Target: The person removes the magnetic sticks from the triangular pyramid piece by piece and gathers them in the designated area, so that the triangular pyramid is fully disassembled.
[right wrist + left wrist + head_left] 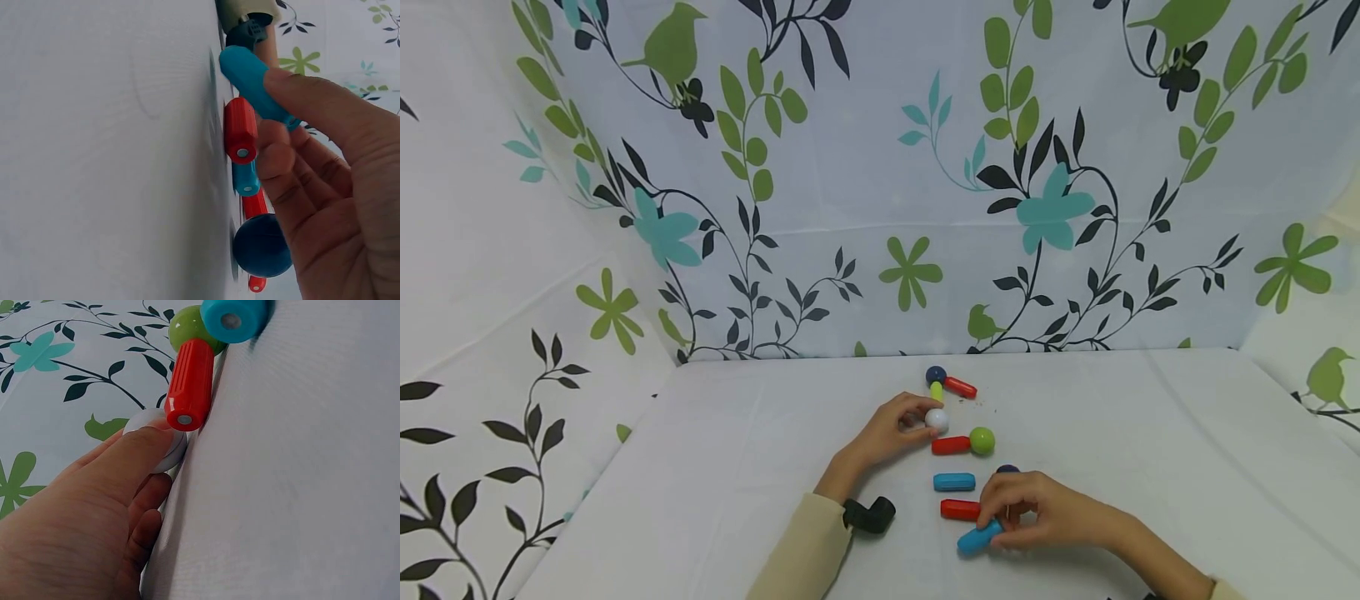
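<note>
My left hand holds a white ball between thumb and fingers; the ball touches or nearly touches a yellow-green stick. My right hand pinches a blue stick, which hangs tilted just over the table in the right wrist view. Under that hand's fingertips lies a red stick, and a dark blue ball sits behind the hand, mostly hidden in the head view. Between the hands are a second blue stick and a red stick touching a green ball. The sticks show metal ends.
Beyond the left hand, a navy ball meets the yellow-green stick and another red stick. A white cloth covers the table. Patterned cloth hangs behind and at both sides. A black device is strapped at the left wrist.
</note>
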The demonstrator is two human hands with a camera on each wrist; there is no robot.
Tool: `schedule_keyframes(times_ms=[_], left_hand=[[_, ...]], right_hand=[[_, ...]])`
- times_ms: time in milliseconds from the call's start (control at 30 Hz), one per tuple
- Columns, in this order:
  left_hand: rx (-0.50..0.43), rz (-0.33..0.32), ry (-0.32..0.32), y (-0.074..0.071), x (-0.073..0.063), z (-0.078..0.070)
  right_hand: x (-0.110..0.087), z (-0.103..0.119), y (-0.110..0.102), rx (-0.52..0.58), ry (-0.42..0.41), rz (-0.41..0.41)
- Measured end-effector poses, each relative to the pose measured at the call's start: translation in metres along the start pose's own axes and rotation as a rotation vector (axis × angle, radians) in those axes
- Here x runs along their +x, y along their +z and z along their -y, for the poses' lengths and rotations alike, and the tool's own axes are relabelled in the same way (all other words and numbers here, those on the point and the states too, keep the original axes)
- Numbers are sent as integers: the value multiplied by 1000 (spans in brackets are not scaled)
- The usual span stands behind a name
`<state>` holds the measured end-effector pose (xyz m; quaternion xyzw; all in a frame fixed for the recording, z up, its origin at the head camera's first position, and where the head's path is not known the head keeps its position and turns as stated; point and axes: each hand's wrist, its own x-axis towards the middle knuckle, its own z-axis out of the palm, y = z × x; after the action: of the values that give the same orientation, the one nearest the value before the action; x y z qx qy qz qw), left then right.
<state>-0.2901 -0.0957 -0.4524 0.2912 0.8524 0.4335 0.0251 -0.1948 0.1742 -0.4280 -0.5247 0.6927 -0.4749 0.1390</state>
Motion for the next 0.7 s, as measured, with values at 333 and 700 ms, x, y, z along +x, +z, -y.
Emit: schedule_keyframes(times_ms=[333, 700], left_hand=[[-13, -6, 19, 0, 0, 2], [-36, -12, 6, 0, 0, 0]], right_hand=[[3, 2, 7, -52, 67, 62], [7, 1, 19, -95, 116, 5]])
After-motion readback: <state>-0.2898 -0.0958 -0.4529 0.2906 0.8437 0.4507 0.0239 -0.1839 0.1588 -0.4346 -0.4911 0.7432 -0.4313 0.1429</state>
